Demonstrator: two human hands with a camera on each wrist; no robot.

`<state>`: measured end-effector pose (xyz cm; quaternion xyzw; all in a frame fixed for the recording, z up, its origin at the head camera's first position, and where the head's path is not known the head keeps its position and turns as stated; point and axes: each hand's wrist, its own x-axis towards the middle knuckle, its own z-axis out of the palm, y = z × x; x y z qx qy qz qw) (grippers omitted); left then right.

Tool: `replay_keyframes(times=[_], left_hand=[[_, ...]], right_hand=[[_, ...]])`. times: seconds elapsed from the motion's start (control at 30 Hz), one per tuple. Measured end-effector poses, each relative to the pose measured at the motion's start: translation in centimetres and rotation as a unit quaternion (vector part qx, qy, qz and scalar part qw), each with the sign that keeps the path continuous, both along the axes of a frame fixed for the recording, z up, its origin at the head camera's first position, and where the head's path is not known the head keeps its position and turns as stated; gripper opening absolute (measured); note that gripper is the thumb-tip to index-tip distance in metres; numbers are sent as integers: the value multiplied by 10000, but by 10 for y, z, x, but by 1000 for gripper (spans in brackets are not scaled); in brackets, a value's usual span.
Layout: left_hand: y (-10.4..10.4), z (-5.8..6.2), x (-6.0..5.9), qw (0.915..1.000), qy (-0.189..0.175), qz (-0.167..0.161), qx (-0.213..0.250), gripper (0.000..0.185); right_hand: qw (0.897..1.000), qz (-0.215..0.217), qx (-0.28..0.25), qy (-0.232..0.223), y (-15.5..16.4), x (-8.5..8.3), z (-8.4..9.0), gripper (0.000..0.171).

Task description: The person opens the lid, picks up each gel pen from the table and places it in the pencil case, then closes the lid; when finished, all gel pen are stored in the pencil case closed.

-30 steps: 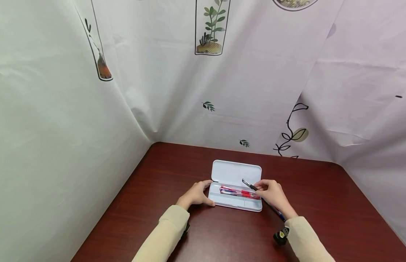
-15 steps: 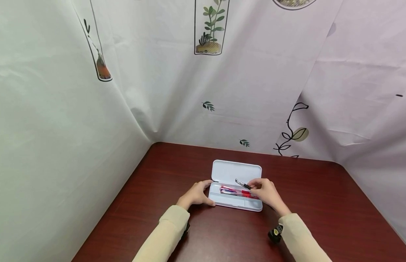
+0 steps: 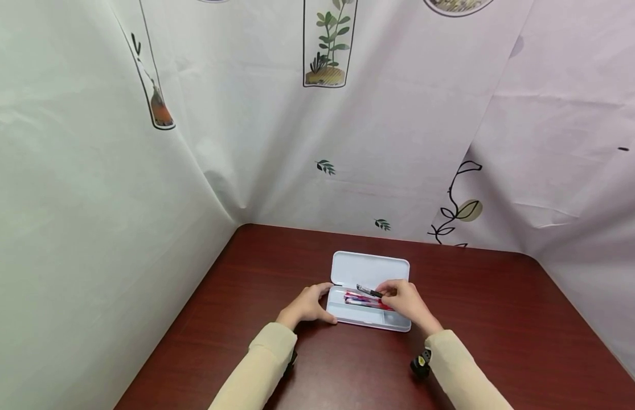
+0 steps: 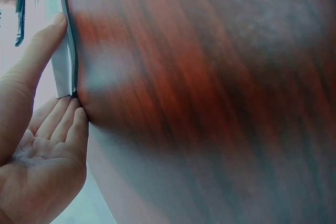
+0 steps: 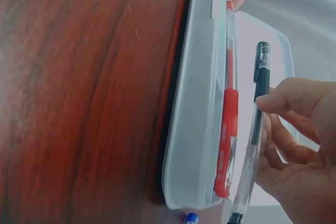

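Note:
An open white pencil case (image 3: 369, 320) lies on the dark red table (image 3: 276, 262), its lid (image 3: 371, 266) folded back. Red pens (image 3: 359, 299) lie inside; one red pen (image 5: 227, 129) shows along the front wall (image 5: 197, 129) in the right wrist view. My right hand (image 3: 386, 295) pinches a black pen (image 3: 367, 291) just above the tray, held level over the red ones; its barrel (image 5: 258, 114) passes between my fingertips (image 5: 275, 100). My left hand (image 3: 328, 302) holds the case's left end, thumb (image 4: 42, 51) on one side and fingers (image 4: 71, 121) at the corner (image 4: 65, 74).
A blue pen tip (image 5: 190, 217) lies on the table just outside the case's right end. White printed cloth walls (image 3: 117, 171) close in the table at the left, back and right. Bare table spreads around the case.
My right hand has moved left and down with the black pen, from beside the case's right end to over the tray. The left hand has stayed put.

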<state>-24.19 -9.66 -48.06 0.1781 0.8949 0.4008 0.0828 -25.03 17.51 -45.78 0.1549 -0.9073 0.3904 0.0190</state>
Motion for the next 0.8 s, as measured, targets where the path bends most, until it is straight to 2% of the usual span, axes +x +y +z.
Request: replay_keyframes(times=[0.33,0.57,0.8], left_hand=[[1,-2,0,10000,6,-16,42,90],[2,-5,3,10000,-13,-48,85,90],[0,-2,0,10000,52,-40,31,91]], right_hand=[[9995,202,147,208,-12,-3,-6,15],[9992,-108,229,321,-21,0,-14,20],[9980,-351,26,520,-19,2,-5,23]])
